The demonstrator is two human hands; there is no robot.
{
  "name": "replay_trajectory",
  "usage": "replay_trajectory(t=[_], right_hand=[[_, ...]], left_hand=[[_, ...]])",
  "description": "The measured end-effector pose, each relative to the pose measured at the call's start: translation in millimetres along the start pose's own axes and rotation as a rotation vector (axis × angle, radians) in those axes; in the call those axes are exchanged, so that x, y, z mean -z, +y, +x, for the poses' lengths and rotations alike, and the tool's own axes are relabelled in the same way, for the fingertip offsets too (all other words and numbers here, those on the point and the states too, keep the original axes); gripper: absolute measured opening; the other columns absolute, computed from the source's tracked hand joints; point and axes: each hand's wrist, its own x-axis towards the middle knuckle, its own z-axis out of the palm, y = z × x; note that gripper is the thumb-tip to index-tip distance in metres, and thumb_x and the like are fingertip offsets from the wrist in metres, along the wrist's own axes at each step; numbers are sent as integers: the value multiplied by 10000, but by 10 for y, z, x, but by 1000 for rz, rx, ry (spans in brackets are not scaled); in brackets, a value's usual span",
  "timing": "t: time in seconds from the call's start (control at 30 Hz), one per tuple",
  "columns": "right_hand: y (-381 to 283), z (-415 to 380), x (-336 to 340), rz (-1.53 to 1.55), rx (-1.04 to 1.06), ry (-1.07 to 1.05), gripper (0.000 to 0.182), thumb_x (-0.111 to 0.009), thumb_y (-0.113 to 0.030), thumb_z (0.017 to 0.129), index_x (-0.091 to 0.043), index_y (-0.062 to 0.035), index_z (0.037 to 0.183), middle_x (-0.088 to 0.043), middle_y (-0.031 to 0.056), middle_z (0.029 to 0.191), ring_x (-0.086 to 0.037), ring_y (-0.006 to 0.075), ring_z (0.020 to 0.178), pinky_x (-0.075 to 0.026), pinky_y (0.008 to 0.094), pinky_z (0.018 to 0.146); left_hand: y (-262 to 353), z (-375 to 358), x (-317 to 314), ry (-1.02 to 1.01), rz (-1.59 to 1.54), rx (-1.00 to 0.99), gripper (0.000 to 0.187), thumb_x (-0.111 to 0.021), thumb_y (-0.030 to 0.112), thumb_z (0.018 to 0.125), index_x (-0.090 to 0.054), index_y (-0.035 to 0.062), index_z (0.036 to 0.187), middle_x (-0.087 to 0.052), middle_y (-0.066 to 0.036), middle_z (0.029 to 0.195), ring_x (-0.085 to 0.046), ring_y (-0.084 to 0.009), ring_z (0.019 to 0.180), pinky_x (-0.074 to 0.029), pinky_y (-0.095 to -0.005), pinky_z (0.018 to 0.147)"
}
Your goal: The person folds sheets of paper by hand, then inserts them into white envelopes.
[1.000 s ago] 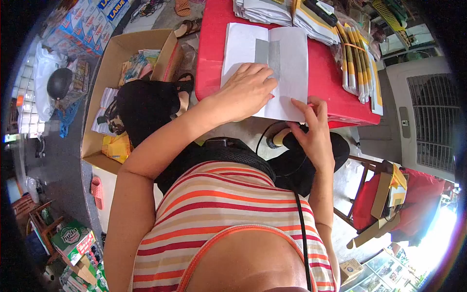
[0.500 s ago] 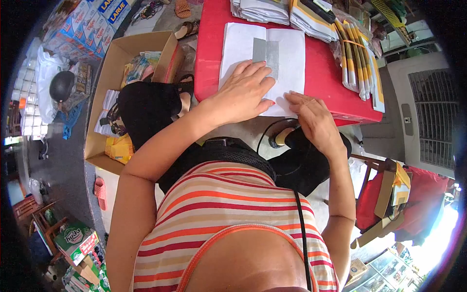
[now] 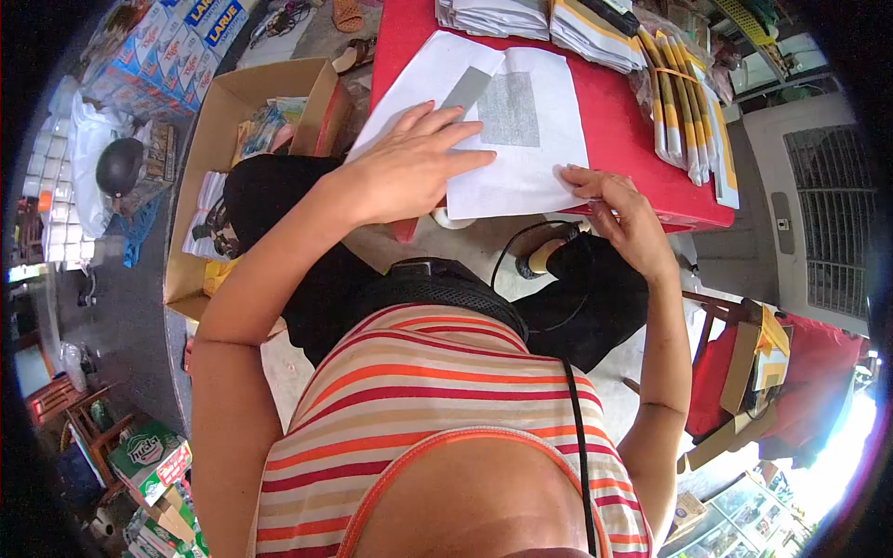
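Note:
Two overlapping white paper sheets lie at the near edge of the red table. The left sheet (image 3: 409, 88) is tilted and carries a grey strip; the right sheet (image 3: 553, 102) has a grey rectangle printed or showing on it. My left hand (image 3: 409, 172) rests open across the left sheet, fingers spread, fingertips reaching the right one. At the lower right corner of the right sheet, my right hand (image 3: 619, 209) pinches the paper between thumb and fingers. The right sheet's lower edge hangs slightly past the table edge.
On the red table (image 3: 623, 144) are stacked white papers (image 3: 493, 17), yellow-edged envelopes (image 3: 595, 37) and a rubber-banded bundle (image 3: 677, 107). A cardboard box (image 3: 209, 121) with packets stands at left. A black cable (image 3: 512, 246) loops below the table edge.
The left sheet has swung left and tilted, uncovering more of the grey rectangle. My left hand has moved left with it. My right hand has gone from lying on the paper to pinching its corner.

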Motion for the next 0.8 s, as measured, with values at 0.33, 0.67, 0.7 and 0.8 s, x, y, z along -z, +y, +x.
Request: replay_trajectory(t=[0.33, 0.67, 0.7, 0.8], right_hand=[[107, 19, 49, 83, -18, -2, 153, -583, -1, 933, -627, -18, 1078, -677, 115, 1271, -648, 315, 1133, -459, 410, 978], [300, 178, -36, 294, -250, 190, 158, -654, -123, 965, -627, 18, 1029, -667, 96, 918, -615, 167, 877, -485, 308, 827], [340, 200, -45, 359, -344, 209, 183, -672, -147, 964, -629, 26, 1005, -665, 89, 856, -600, 134, 816, -490, 300, 774], [411, 289, -41, 224, -411, 213, 233, -702, -188, 949, -636, 36, 949, -654, 86, 751, -590, 114, 734, -490, 310, 683]], left_hand=[[224, -129, -30, 133, -353, -101, 403, -675, 86, 845, -620, 58, 1243, -552, -156, 1382, -490, -319, 1327, -345, -472, 1145], [326, 5, -225, 429, -614, 282, 170, -665, 142, 934, -624, 18, 1043, -672, -152, 930, -661, -319, 858, -505, -390, 784], [311, 56, -254, 525, -597, 296, 175, -664, 144, 939, -616, 19, 1053, -663, -157, 900, -657, -323, 832, -505, -387, 766], [346, 136, -224, 583, -626, 416, 211, -667, 138, 936, -595, 17, 1093, -650, -175, 912, -651, -330, 838, -505, -392, 764]])
